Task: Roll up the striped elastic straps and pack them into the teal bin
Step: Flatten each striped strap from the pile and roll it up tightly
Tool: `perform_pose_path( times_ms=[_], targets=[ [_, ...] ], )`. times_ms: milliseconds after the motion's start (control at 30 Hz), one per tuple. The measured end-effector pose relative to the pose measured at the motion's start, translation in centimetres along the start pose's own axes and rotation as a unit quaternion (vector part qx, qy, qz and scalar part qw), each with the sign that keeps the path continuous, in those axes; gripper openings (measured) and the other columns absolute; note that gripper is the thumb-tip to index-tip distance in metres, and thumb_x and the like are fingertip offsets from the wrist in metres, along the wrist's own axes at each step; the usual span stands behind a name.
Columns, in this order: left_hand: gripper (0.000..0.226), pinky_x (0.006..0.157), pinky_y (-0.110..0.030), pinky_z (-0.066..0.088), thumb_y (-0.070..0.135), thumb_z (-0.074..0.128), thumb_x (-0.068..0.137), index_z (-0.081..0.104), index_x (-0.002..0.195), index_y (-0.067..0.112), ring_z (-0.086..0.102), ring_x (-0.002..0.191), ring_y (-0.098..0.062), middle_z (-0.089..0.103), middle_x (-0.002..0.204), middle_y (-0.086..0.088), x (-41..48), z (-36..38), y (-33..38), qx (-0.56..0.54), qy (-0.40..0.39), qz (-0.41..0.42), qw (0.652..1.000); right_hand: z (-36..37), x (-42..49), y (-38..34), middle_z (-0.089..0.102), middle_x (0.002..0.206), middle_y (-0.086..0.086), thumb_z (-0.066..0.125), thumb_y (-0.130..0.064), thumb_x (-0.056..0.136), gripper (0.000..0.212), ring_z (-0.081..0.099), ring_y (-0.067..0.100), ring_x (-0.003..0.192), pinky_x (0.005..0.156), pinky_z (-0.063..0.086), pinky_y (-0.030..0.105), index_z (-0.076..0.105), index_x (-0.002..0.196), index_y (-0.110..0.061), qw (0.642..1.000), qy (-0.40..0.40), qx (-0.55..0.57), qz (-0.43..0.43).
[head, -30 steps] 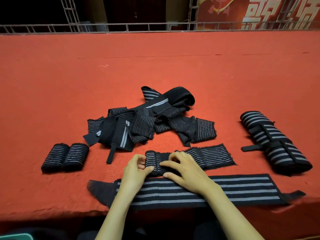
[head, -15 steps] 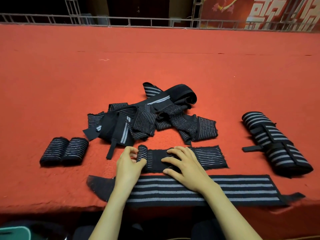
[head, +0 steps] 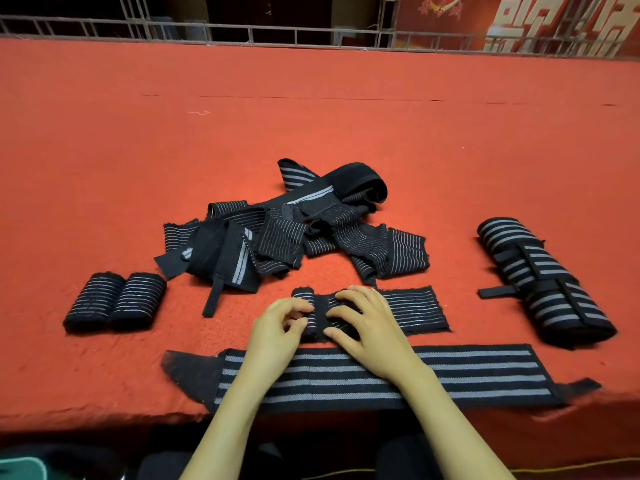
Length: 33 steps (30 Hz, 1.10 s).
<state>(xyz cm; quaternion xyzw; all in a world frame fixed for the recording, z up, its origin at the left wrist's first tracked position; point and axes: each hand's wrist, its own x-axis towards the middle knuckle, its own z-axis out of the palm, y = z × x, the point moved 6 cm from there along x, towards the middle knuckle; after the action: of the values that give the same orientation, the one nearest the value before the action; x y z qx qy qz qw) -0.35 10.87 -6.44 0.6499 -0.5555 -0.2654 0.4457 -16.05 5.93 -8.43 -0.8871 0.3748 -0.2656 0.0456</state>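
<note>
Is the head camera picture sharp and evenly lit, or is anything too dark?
Head view: left hand, right hand and strap are sharp and evenly lit, with soft shadows and no glare; below the table it's dark, and the bin is barely visible.

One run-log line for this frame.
step: rolling | left hand: pinches rolled end of black thin-striped elastic strap | right hand: presses flat part
</note>
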Motion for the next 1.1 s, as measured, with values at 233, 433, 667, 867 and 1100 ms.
perform_pose_path(
  times_ms=[233, 433, 667, 867, 1100],
  targets=[
    [0.032, 0.072, -0.026, 0.045, 0.016, 0.077, 0.074, 0.050, 0.085, 0.029, 0.054, 0.074, -0.013, 0.058, 0.095, 0.000, 0.7, -0.2, -1.7, 0.025, 0.008, -0.128, 0.991, 0.0, 0.0, 0.2, 0.053, 0.124, -0.006, 0.052, -0.047, 0.091, 0.029, 0.039, 0.017, 0.129, 0.111, 0.029, 0.045, 0.066, 0.104, -0.025, 1.000, 0.013, 0.011, 0.001],
    [0.029, 0.072, -0.025, 0.036, 0.020, 0.068, 0.081, 0.043, 0.096, 0.022, 0.051, 0.079, -0.011, 0.050, 0.090, 0.009, 0.5, 0.9, 0.0, 0.083, 0.017, -0.097, 0.992, -0.2, 0.0, 0.2, 0.053, 0.125, -0.005, 0.050, -0.049, 0.091, 0.031, 0.037, 0.016, 0.129, 0.112, 0.028, 0.043, 0.066, 0.103, -0.024, 1.000, 0.013, 0.005, 0.006],
    [0.032, 0.065, -0.025, 0.038, 0.013, 0.069, 0.074, 0.043, 0.084, 0.029, 0.053, 0.074, -0.013, 0.057, 0.093, 0.003, 0.6, -0.2, -0.4, 0.042, 0.035, -0.110, 0.992, -0.1, -0.1, 0.3, 0.052, 0.127, -0.006, 0.048, -0.055, 0.090, 0.034, 0.036, 0.017, 0.131, 0.112, 0.026, 0.047, 0.065, 0.104, -0.028, 1.000, 0.003, -0.006, 0.020],
    [0.029, 0.065, -0.028, 0.038, 0.013, 0.070, 0.073, 0.047, 0.086, 0.024, 0.052, 0.071, -0.017, 0.055, 0.090, 0.003, 0.4, -3.3, -1.5, 0.092, 0.073, -0.103, 0.988, -0.1, 0.0, 0.2, 0.050, 0.126, -0.008, 0.048, -0.055, 0.091, 0.033, 0.034, 0.014, 0.131, 0.112, 0.027, 0.047, 0.063, 0.101, -0.028, 1.000, 0.001, 0.004, 0.011],
    [0.026, 0.074, -0.012, 0.035, 0.021, 0.076, 0.076, 0.064, 0.099, 0.023, 0.048, 0.090, -0.007, 0.053, 0.100, 0.012, 0.0, -0.6, 0.5, 0.086, 0.042, 0.027, 0.995, 0.0, -0.1, 0.3, 0.052, 0.124, -0.007, 0.049, -0.052, 0.091, 0.030, 0.037, 0.016, 0.129, 0.110, 0.029, 0.048, 0.063, 0.100, -0.027, 1.000, 0.013, -0.001, 0.011]
  ],
)
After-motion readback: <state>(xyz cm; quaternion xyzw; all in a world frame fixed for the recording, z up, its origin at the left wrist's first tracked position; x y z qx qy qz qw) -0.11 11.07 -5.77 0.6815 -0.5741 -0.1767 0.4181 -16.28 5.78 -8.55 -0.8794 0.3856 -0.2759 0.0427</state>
